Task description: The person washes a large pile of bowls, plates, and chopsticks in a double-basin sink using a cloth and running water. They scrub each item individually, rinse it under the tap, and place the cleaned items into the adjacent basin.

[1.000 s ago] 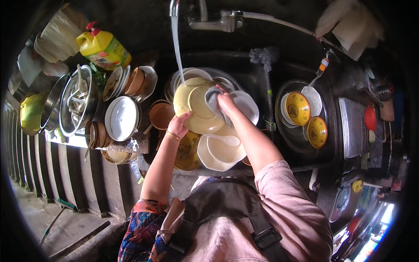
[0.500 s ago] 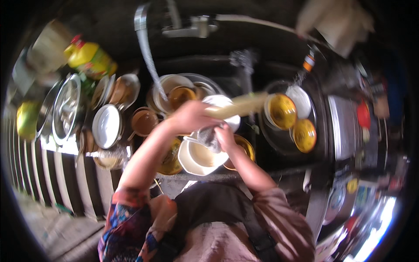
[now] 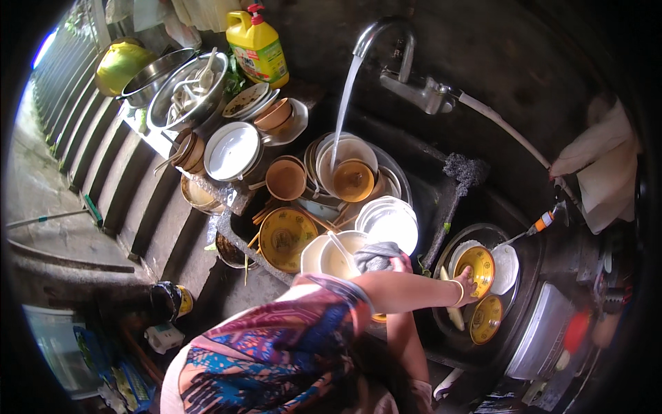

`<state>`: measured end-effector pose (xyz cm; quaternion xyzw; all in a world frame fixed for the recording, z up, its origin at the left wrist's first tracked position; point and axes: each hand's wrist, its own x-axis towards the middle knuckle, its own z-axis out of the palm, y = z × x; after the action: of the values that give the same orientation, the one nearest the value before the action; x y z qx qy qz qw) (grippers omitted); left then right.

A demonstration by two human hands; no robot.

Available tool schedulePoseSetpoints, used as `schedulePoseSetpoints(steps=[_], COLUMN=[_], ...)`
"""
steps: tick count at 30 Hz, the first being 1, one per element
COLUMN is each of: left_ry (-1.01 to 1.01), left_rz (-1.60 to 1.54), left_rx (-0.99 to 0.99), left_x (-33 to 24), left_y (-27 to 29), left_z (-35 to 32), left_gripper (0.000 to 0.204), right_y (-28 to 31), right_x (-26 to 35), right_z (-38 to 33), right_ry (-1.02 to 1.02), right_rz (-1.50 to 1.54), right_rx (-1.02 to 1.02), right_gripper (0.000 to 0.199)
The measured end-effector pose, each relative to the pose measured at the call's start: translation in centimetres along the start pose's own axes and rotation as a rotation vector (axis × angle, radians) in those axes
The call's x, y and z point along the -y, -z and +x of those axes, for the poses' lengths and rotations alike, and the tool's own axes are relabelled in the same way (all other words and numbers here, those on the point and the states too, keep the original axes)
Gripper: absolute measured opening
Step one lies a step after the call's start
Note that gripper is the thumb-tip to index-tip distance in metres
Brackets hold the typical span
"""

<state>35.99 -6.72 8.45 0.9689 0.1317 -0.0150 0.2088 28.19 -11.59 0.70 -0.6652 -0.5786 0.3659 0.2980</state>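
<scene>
My left hand [image 3: 467, 284], its arm crossing over my right one, has its fingers over the rim of a yellow patterned bowl [image 3: 480, 265] in a round tub [image 3: 441, 254]. A long pale-yellow utensil [image 3: 455, 316] lies under that wrist; its exact kind is unclear. A smaller yellow bowl [image 3: 485, 320] and a white bowl [image 3: 505, 268] rest beside it. My right hand [image 3: 398, 264], partly hidden behind my left forearm, is closed on a grey cloth [image 3: 376, 257]. The cloth is over a pale bowl [image 3: 338, 250] with a white spoon [image 3: 343, 252] in it.
Water runs from a faucet [image 3: 389, 31] onto stacked bowls in the left basin, beside white plates [image 3: 387, 221] and a large yellow bowl [image 3: 288, 238]. More dishes and a steel bowl [image 3: 165, 103] crowd the left ledge. A yellow detergent jug [image 3: 258, 52] stands behind.
My left hand has moved right, from above the left basin to the tub. The pale utensil it carried now lies there. My right hand keeps the grey cloth; the view has turned.
</scene>
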Motion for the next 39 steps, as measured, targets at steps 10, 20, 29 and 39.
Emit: schedulePoseSetpoints(steps=[10, 20, 29, 39], left_ry=[-0.108, 0.147, -0.043, 0.453], left_rz=[0.172, -0.998, -0.515, 0.007], left_rx=[-0.310, 0.391, -0.042, -0.621], left_x=[7.5, 6.7, 0.9, 4.8], left_y=[4.6, 19.6, 25.3, 30.8], left_z=[-32.1, -59.4, -68.3, -76.4], left_gripper=[0.017, 0.061, 0.046, 0.031], right_y=[0.8, -6.9, -13.1, -13.0], right_x=[4.3, 12.0, 18.0, 19.8], right_z=[4.8, 7.4, 9.5, 9.9], right_ry=[-0.602, -0.378, -0.375, -0.254], right_rz=[1.506, 0.604, 0.551, 0.284], right_rx=[0.473, 0.322, 0.333, 0.357], right_gripper=[0.049, 0.024, 0.024, 0.023])
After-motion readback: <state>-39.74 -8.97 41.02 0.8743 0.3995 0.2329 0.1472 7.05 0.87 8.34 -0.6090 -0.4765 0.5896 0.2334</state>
